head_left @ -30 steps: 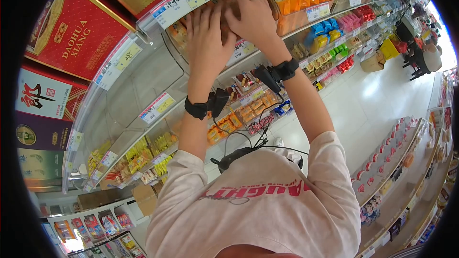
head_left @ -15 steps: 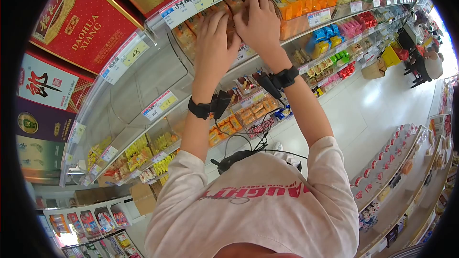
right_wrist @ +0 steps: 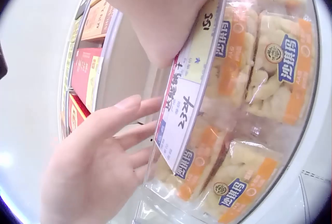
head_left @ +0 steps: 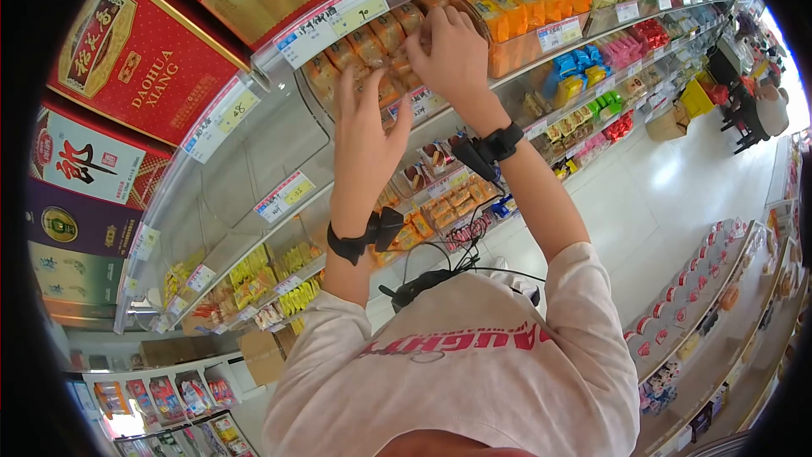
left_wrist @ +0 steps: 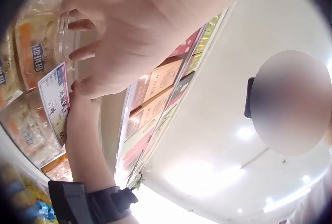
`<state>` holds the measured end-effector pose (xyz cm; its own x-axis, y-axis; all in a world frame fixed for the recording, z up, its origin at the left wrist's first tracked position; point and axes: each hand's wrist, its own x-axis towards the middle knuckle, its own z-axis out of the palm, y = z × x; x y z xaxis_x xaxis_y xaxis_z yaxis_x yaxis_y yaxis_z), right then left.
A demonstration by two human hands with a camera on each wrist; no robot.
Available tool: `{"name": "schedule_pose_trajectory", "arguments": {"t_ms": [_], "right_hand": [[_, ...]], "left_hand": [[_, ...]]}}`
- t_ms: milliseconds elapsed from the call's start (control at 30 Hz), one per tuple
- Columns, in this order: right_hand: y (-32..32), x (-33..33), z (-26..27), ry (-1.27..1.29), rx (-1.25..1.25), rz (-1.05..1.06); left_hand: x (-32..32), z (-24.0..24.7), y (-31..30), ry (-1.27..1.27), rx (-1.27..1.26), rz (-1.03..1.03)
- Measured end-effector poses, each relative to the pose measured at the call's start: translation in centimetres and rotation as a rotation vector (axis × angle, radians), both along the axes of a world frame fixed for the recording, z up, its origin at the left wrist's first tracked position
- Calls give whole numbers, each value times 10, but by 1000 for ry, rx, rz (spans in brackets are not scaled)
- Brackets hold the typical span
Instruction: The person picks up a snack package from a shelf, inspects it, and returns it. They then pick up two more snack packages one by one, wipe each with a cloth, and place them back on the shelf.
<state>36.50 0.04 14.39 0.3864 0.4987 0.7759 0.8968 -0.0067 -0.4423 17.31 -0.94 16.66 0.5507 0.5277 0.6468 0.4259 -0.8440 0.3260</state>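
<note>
In the head view, wrapped snack packets fill a clear shelf bin; the right wrist view shows pale packets with orange bands behind a price tag. The left hand is at the bin's front edge with its fingers spread and nothing between them; its open palm also shows in the right wrist view. Over the bin's right end, the right hand has its fingers bent down among the packets. Its fingertips are hidden, so any grip cannot be made out. The left hand looms large in the left wrist view.
Red gift boxes stand on the upper shelf at left. Orange packets lie in the neighbouring bin at right, with lower snack shelves beneath. A person sits far right; another shelf unit stands across the aisle.
The left hand has drawn back toward the body and its fingers have spread, uncovering more packets. The right hand has stayed over the bin's right end, its fingers more bent.
</note>
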Motion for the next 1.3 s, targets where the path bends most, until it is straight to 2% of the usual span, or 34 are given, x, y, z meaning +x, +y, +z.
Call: {"name": "schedule_pose_trajectory", "arguments": {"t_ms": [100,200,300,400,633,833,1033,1133,1300], "right_hand": [[-3,-3,4,25,118,-27],[0,-3,4,-118,256,-156],[5,-3,3,-189,258,-179],[2,-4,3,-124,198,-95],[-2,-3,5,-46,135,-74],[0,-3,3,-40,138,-62],[-2,-2,4,-34,228,-25],[0,0,3,-17,194,7],[4,2,-1,-27,181,17]], "left_hand": [[4,-9,1,48,27,66],[10,-12,3,63,51,99],[16,-14,7,69,89,122],[18,-13,10,81,77,140],[19,-13,9,98,68,173],[10,-3,-6,-94,-109,19],[-12,6,-28,-121,-87,-15],[-30,12,-47,-150,-267,-75],[-71,0,-68,164,-631,-277]]}}
